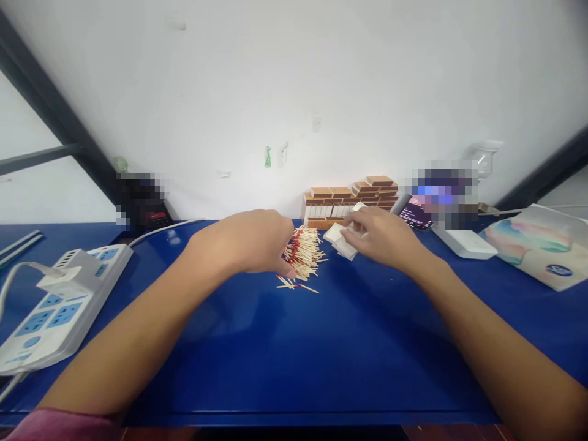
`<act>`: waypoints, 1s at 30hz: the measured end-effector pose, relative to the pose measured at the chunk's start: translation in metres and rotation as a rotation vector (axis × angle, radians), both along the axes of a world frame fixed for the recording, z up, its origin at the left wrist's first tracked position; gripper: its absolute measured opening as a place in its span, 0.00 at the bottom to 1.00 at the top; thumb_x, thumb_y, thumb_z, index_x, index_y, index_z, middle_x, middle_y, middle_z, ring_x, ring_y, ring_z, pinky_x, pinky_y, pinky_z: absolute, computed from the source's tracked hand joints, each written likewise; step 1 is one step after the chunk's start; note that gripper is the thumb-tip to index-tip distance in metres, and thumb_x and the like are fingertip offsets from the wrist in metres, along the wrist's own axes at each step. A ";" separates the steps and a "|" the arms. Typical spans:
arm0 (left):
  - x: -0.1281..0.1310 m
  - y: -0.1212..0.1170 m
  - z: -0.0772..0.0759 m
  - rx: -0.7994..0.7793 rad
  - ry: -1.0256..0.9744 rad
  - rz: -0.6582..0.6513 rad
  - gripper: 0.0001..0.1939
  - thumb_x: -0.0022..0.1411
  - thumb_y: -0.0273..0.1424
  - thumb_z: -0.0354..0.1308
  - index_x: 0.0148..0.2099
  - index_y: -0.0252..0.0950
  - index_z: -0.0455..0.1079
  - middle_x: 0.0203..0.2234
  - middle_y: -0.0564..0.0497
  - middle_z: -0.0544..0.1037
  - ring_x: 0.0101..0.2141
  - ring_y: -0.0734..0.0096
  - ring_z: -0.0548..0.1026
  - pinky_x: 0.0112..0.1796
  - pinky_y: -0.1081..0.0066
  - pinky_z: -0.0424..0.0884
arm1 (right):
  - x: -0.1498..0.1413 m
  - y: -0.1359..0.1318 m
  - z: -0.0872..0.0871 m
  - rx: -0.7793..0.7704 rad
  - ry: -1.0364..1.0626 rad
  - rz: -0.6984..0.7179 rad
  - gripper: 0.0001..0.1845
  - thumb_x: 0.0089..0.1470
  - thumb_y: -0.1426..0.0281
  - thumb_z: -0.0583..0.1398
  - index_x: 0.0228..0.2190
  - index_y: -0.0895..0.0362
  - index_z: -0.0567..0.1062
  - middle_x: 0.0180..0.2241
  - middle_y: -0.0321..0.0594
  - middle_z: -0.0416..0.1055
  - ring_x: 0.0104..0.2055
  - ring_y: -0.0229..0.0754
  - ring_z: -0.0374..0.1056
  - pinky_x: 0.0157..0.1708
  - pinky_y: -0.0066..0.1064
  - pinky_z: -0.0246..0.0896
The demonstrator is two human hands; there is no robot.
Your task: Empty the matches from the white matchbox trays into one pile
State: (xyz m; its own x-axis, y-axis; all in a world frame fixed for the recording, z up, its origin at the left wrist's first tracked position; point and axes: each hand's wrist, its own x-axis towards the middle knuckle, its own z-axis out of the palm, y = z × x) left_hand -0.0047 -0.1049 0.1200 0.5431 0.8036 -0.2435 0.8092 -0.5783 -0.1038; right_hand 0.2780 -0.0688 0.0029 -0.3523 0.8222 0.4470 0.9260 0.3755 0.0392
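A heap of wooden matches with red heads lies on the blue table, and several loose ones are scattered at its near side. My left hand curves over the heap's left side, thumb pointing down beside the matches and apart from the index finger. Its other fingers are hidden behind the hand. Right of the heap are small white matchbox trays, close together and partly overlapping. My right hand has its thumb and fingers closed on one of these trays; the fingers cover part of it.
Stacked brown-and-white matchboxes stand against the wall behind the heap. A power strip with a plugged-in charger lies at left. On the right are a lit phone, a white box and a colourful packet.
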 end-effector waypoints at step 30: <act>0.010 0.068 -0.061 0.149 -0.404 -0.415 0.22 0.65 0.46 0.64 0.55 0.39 0.77 0.41 0.47 0.82 0.39 0.65 0.76 0.39 0.69 0.64 | -0.045 -0.027 0.002 0.184 -0.011 0.263 0.15 0.62 0.61 0.62 0.47 0.57 0.75 0.42 0.49 0.77 0.42 0.51 0.73 0.33 0.37 0.63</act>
